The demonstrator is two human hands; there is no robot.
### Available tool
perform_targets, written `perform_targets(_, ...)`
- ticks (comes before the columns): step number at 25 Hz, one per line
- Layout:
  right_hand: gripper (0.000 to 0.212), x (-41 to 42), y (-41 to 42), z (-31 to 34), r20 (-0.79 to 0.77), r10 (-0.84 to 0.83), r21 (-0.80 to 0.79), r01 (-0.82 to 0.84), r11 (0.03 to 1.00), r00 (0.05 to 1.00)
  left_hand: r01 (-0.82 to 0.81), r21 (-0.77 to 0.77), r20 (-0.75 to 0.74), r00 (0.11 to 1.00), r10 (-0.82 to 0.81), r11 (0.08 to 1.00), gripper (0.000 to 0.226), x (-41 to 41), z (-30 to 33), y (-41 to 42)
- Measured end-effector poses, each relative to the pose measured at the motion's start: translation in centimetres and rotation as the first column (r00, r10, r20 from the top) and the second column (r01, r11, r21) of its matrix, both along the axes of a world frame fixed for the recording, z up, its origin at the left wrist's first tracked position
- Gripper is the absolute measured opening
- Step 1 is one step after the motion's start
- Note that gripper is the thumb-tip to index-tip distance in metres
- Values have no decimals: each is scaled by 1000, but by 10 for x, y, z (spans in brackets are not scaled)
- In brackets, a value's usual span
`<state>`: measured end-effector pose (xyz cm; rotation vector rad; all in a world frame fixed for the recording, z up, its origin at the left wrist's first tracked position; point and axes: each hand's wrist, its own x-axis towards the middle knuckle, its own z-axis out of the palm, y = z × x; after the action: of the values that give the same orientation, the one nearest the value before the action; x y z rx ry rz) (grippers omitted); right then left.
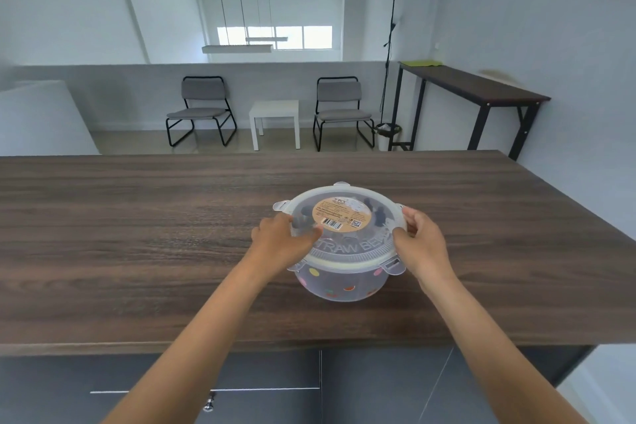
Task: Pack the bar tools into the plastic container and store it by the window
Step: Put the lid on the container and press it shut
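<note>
A round clear plastic container (344,280) with coloured dots stands on the dark wooden counter (137,234). Its translucent lid (347,217), with a tan round label and side latches, sits on top. Dark shapes show dimly through the lid; I cannot tell what they are. My left hand (280,244) grips the lid's left rim, thumb on top. The lid's right rim is held by my right hand (421,239), fingers curled over the edge near a latch.
The counter ends at its far edge (309,153) and at a slanted right edge (568,203). Beyond stand two grey chairs (201,110), a white side table (275,122), a floor lamp (390,55) and a tall dark console table (475,86). A window (275,36) is far back.
</note>
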<state>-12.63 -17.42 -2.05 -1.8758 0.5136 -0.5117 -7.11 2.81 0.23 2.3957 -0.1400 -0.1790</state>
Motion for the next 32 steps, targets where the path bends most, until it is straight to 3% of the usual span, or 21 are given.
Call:
perform_targets(2,44,-2,-1,-3,-42,9,-67,-12,998,999,-12,184,155,988,-17,983,68,-4,-5,-3)
perform_targets(4,44,-7,3,-9,-18,-9,-182,5,983,1000,12,214,269,960,-71,977,63,0,-5,-14)
perform_targets(6,41,-15,10,-17,130,25,-295,15,955,991,130,205,291,938,-187,970,58,12,2,-29)
perform_targets(9,39,-24,15,-32,241,179,-414,-66,908,954,311,360,229,885,-406,880,55,29,0,-41)
perform_targets(14,48,-26,-3,-48,147,374,-563,-233,793,916,366,510,121,866,-486,779,58,41,-18,-42)
perform_targets(19,64,-22,-39,-42,-91,504,-723,-405,559,859,385,542,85,859,-504,747,58,44,-17,-43)
perform_targets(22,65,-18,-46,-35,-72,517,-804,-357,476,853,384,552,78,860,-504,740,58,42,-18,-42)
perform_targets(28,63,-9,-44,-44,169,473,-910,-47,411,865,398,556,72,851,-520,729,57,45,-19,-45)
perform_targets(30,66,-9,-42,-45,151,470,-923,-47,382,870,401,555,70,851,-521,729,57,45,-20,-45)
perform_targets(32,66,-11,-41,-47,121,468,-906,-96,413,876,396,553,79,851,-519,733,57,44,-21,-44)
